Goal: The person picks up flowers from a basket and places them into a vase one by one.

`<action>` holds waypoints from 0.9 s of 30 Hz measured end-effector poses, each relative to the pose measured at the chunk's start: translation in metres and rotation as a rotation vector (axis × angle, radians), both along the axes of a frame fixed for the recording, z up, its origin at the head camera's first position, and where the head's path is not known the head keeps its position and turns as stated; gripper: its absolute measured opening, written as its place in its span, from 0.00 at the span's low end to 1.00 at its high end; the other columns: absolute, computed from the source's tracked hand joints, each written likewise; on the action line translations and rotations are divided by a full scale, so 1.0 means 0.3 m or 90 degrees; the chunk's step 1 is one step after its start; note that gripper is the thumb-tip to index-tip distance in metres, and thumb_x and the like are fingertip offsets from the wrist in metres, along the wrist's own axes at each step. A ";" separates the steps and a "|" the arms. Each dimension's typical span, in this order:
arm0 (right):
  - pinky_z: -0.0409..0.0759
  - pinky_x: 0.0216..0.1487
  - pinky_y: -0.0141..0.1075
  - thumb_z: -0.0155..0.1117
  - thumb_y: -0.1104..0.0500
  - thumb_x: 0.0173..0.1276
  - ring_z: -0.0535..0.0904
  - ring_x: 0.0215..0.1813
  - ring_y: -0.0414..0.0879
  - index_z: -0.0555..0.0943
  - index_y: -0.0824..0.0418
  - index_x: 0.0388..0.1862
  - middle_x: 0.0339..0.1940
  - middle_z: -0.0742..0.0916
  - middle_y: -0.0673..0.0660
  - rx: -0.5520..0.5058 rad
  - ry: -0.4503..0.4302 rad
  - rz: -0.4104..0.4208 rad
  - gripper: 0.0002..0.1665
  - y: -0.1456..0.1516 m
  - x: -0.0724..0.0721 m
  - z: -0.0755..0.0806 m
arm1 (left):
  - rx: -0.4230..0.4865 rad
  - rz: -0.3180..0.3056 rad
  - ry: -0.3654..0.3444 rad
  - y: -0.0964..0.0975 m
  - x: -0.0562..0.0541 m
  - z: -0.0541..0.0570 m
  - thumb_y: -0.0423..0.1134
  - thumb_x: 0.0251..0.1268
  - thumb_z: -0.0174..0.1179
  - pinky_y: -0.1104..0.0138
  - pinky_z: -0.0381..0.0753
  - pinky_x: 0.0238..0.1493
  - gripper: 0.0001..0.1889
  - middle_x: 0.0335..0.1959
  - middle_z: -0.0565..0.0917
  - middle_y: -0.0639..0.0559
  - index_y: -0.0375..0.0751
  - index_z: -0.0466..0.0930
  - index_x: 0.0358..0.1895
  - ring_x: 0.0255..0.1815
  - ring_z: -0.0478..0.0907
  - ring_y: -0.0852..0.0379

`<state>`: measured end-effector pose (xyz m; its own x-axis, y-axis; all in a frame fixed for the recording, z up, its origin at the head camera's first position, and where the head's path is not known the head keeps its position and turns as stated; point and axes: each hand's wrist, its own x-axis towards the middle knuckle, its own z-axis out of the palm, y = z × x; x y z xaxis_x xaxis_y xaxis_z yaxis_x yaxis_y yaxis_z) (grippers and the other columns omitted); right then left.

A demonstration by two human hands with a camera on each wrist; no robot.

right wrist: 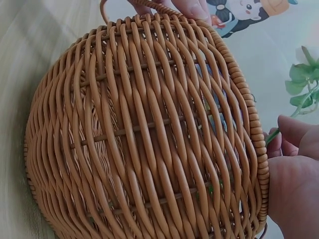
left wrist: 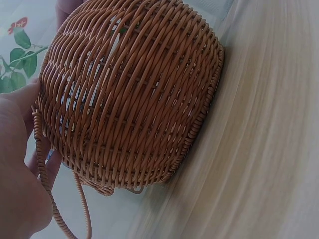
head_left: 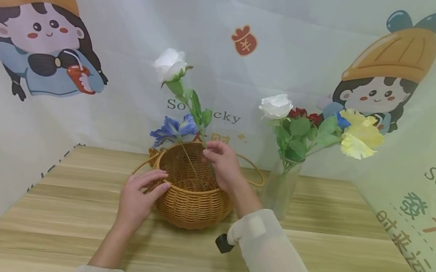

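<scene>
A round wicker basket stands on the wooden table. My left hand grips its near left rim, thumb and fingers at the edge; the left wrist view shows the basket's woven side close up. Over the basket's right side, my right hand pinches the green stem of a white rose. The rose leans up and left, its lower stem reaching into the basket opening. A blue flower stands in the basket, its bloom leaning over the back left rim.
Right of the basket, a clear glass vase holds another white rose, red flowers and a yellow flower. Basket handles fold outward on both sides. Printed cloth hangs behind and beside the table.
</scene>
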<state>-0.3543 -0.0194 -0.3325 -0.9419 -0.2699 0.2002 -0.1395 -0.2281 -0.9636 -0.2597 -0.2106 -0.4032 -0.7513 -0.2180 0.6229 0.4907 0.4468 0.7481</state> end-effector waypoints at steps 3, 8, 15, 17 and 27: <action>0.72 0.43 0.35 0.57 0.73 0.68 0.74 0.37 0.43 0.75 0.71 0.46 0.34 0.77 0.52 0.021 0.005 -0.015 0.09 0.001 0.001 0.002 | -0.003 0.003 0.000 0.001 0.000 0.001 0.35 0.55 0.72 0.72 0.71 0.48 0.13 0.49 0.85 0.52 0.39 0.87 0.44 0.51 0.71 0.57; 0.71 0.56 0.48 0.59 0.72 0.67 0.74 0.40 0.43 0.75 0.72 0.48 0.36 0.78 0.53 0.028 0.014 -0.022 0.11 0.000 0.002 0.003 | -0.003 0.005 0.005 0.002 -0.002 0.002 0.34 0.54 0.72 0.67 0.66 0.52 0.13 0.49 0.85 0.52 0.38 0.87 0.44 0.53 0.72 0.55; 0.72 0.53 0.50 0.60 0.74 0.65 0.75 0.38 0.44 0.76 0.71 0.46 0.35 0.79 0.54 0.011 0.026 -0.026 0.11 0.003 0.004 0.002 | -0.001 0.000 -0.001 0.004 -0.006 0.001 0.35 0.55 0.72 0.68 0.69 0.50 0.12 0.50 0.85 0.51 0.41 0.87 0.44 0.53 0.72 0.56; 0.74 0.52 0.49 0.61 0.73 0.64 0.76 0.37 0.43 0.77 0.71 0.47 0.35 0.79 0.54 0.018 0.033 -0.033 0.11 0.000 0.006 0.000 | -0.004 0.003 -0.002 0.002 -0.005 0.002 0.36 0.54 0.72 0.69 0.70 0.48 0.12 0.50 0.85 0.51 0.41 0.87 0.44 0.52 0.71 0.57; 0.78 0.49 0.52 0.65 0.69 0.65 0.82 0.39 0.50 0.77 0.70 0.49 0.38 0.85 0.58 0.061 0.077 -0.075 0.14 -0.015 0.030 0.002 | 0.000 0.005 -0.005 -0.004 0.000 0.002 0.35 0.54 0.73 0.71 0.72 0.46 0.11 0.49 0.85 0.51 0.41 0.88 0.42 0.47 0.70 0.58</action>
<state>-0.3452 -0.0239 -0.3319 -0.9386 -0.1831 0.2922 -0.2756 -0.1111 -0.9548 -0.2598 -0.2117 -0.4027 -0.7544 -0.2238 0.6171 0.4810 0.4513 0.7517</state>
